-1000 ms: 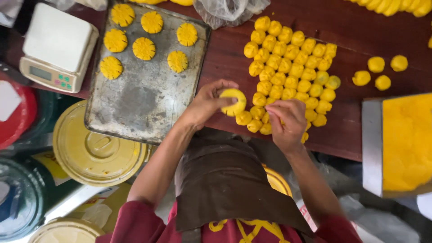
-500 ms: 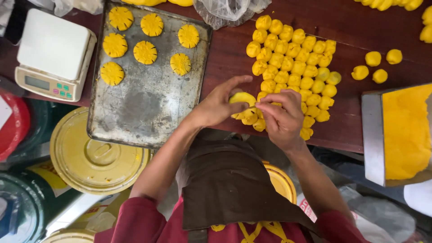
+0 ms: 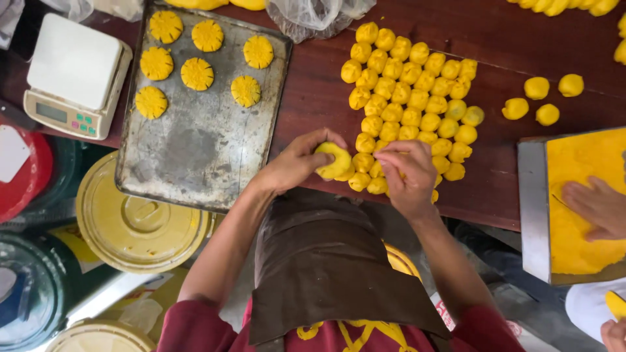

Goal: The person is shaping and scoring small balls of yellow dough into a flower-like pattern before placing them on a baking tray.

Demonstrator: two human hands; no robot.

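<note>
**Dough ball in the left hand**

The left hand (image 3: 297, 166) grips a yellow dough ball (image 3: 334, 160) above the counter (image 3: 313, 104) edge. The right hand (image 3: 407, 176), fingers pinched, touches the ball pile (image 3: 411, 98) just beside it.

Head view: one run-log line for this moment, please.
left hand: holds dough ball | right hand: on ball cluster | tray: six patterned discs
</note>
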